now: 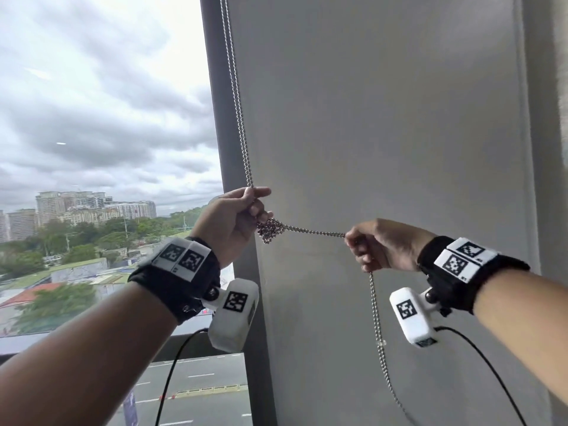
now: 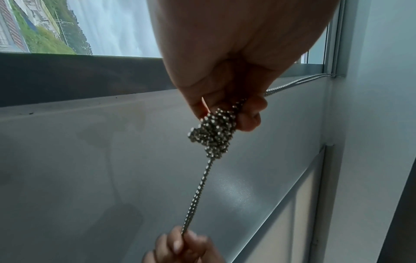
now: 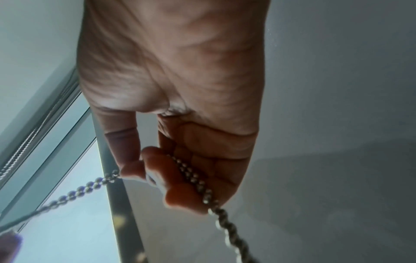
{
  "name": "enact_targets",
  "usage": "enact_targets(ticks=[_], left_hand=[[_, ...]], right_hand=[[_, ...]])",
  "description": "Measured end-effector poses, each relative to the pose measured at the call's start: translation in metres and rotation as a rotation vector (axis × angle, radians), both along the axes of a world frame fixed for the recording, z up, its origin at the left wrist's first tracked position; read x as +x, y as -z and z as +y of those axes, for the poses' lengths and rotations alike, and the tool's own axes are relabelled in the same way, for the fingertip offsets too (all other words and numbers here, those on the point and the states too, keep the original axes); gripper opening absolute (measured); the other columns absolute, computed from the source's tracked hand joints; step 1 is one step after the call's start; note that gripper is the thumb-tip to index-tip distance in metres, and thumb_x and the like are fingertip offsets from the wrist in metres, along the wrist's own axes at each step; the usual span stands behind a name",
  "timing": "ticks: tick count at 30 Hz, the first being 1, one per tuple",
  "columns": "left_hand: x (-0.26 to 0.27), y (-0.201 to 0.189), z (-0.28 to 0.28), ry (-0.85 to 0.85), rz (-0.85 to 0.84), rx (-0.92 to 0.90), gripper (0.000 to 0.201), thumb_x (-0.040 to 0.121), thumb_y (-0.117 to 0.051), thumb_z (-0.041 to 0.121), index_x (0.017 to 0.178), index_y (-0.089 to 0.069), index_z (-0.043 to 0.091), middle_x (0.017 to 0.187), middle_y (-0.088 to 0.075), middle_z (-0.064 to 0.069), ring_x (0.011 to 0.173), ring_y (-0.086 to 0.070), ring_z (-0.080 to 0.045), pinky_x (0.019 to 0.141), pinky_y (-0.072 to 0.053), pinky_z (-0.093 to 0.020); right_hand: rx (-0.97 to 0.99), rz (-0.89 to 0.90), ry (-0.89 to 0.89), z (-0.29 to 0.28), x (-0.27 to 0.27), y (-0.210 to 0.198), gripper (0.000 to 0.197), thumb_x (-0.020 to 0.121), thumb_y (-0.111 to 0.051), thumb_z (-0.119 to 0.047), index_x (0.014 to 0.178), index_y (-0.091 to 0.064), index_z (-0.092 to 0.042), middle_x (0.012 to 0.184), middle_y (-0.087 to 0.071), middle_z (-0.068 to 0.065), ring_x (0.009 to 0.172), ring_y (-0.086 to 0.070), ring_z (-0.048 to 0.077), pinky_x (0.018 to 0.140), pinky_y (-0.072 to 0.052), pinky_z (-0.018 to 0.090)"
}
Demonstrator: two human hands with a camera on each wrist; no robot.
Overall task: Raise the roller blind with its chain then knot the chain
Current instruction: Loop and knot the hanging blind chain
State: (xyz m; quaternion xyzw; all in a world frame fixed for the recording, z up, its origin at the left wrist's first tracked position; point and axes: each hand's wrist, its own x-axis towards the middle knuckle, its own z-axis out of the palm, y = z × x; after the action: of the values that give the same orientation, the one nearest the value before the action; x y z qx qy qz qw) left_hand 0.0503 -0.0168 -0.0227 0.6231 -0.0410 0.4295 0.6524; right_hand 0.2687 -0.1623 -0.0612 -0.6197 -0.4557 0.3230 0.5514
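The chain [image 1: 236,96] is seen hanging down the grey wall [image 1: 384,118], just beside the dark window frame [image 1: 215,87], and a bunched knot [image 1: 272,229] has been formed in it. The chain is gripped just above the knot by the curled fingers of the left hand [image 1: 236,219], so that the knot sits right against those fingertips. To the right of the knot, a doubled strand is drawn out sideways and pinched between thumb and forefinger of the right hand [image 1: 379,249]; the rest of the chain passes through that palm and is left hanging below it. The blind itself cannot be made out in these views.

The step in hand is judged to be the tightening of the knot. It would be done well if the chain above the knot were kept still while the strand is pulled steadily away from the knot, not jerked. Tension should be kept even, so that the beads lock together and the upper chain is not dragged.
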Motion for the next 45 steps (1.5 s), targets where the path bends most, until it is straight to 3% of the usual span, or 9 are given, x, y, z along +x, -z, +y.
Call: enact_targets(ticks=[2,7,11,14,19,28,34,42,45], left_hand=[[0.001,0.001,-0.002,0.025,0.009,-0.005,0.025,0.097,-0.039,0.009,0.093,-0.061,-0.001,0.052,-0.039,0.002,0.046,-0.04,-0.013,0.065,-0.053,-0.029],[0.0,-0.005,-0.009,0.084,0.093,0.033,0.023,0.096,-0.041,0.012,0.091,-0.061,0.002,0.049,-0.032,0.005,0.041,-0.024,-0.007,0.046,-0.037,-0.021],[-0.007,-0.01,-0.004,0.088,0.16,0.075,0.023,0.095,-0.042,0.012,0.092,-0.062,0.002,0.05,-0.034,0.004,0.042,-0.023,-0.007,0.044,-0.032,-0.02],[-0.011,-0.012,-0.002,0.079,0.196,0.095,0.024,0.096,-0.043,0.013,0.095,-0.064,0.002,0.054,-0.04,0.002,0.044,-0.023,-0.007,0.046,-0.03,-0.02],[-0.007,-0.018,-0.012,0.064,0.324,0.185,0.025,0.096,-0.045,0.021,0.097,-0.066,0.008,0.065,-0.058,-0.003,0.045,-0.033,-0.009,0.044,-0.038,-0.022],[0.007,-0.023,-0.025,0.029,0.368,0.185,0.025,0.095,-0.049,0.02,0.106,-0.063,0.003,0.072,-0.066,-0.013,0.048,-0.049,-0.016,0.049,-0.044,-0.026],[0.005,-0.021,-0.025,-0.013,0.284,0.079,0.033,0.094,-0.051,0.018,0.118,-0.056,-0.004,0.074,-0.064,-0.013,0.052,-0.05,-0.018,0.05,-0.048,-0.027],[0.006,-0.015,-0.021,-0.031,0.233,0.033,0.044,0.09,-0.058,0.01,0.132,-0.049,0.015,0.096,-0.067,-0.021,0.073,-0.063,-0.03,0.062,-0.056,-0.036],[0.008,-0.013,-0.022,-0.092,0.257,0.05,0.043,0.09,-0.054,0.003,0.131,-0.047,0.014,0.104,-0.065,-0.025,0.078,-0.061,-0.034,0.064,-0.055,-0.038]], right_hand=[[-0.008,-0.023,0.029,0.002,0.002,-0.008,0.026,0.092,-0.053,-0.022,0.066,-0.052,-0.019,0.061,-0.032,-0.003,0.049,-0.031,0.013,0.052,-0.032,0.027],[-0.027,-0.122,0.091,0.003,-0.005,-0.04,0.016,0.087,-0.057,-0.021,0.071,-0.056,-0.018,0.056,-0.028,-0.006,0.043,-0.025,0.01,0.049,-0.029,0.024],[-0.016,-0.144,0.168,-0.007,0.003,-0.065,0.014,0.085,-0.046,-0.009,0.085,-0.06,-0.012,0.059,-0.043,-0.002,0.046,-0.03,0.011,0.051,-0.031,0.025],[0.074,-0.112,0.229,-0.01,0.005,-0.077,0.018,0.088,-0.046,-0.002,0.084,-0.058,-0.015,0.066,-0.052,0.001,0.049,-0.031,0.01,0.042,-0.03,0.018],[0.272,-0.089,0.255,0.008,-0.033,-0.098,0.02,0.091,-0.051,0.004,0.082,-0.059,-0.012,0.078,-0.062,0.008,0.043,-0.028,0.005,0.035,-0.02,0.015],[0.286,-0.29,0.005,0.025,-0.111,-0.126,0.025,0.081,-0.047,0.0,0.094,-0.068,0.001,0.087,-0.068,0.013,0.048,-0.035,0.009,0.043,-0.03,0.022],[0.335,-0.443,0.031,0.02,-0.112,-0.124,0.016,0.091,-0.053,-0.001,0.092,-0.069,0.0,0.085,-0.067,0.014,0.046,-0.038,0.008,0.047,-0.034,0.024],[0.356,-0.401,0.085,0.018,-0.102,-0.11,0.019,0.092,-0.049,0.0,0.091,-0.068,0.0,0.082,-0.063,0.013,0.048,-0.036,0.009,0.047,-0.034,0.025],[0.375,-0.503,0.184,0.017,-0.097,-0.104,0.018,0.094,-0.052,-0.001,0.093,-0.069,-0.001,0.078,-0.064,0.008,0.05,-0.04,0.009,0.046,-0.037,0.024]])
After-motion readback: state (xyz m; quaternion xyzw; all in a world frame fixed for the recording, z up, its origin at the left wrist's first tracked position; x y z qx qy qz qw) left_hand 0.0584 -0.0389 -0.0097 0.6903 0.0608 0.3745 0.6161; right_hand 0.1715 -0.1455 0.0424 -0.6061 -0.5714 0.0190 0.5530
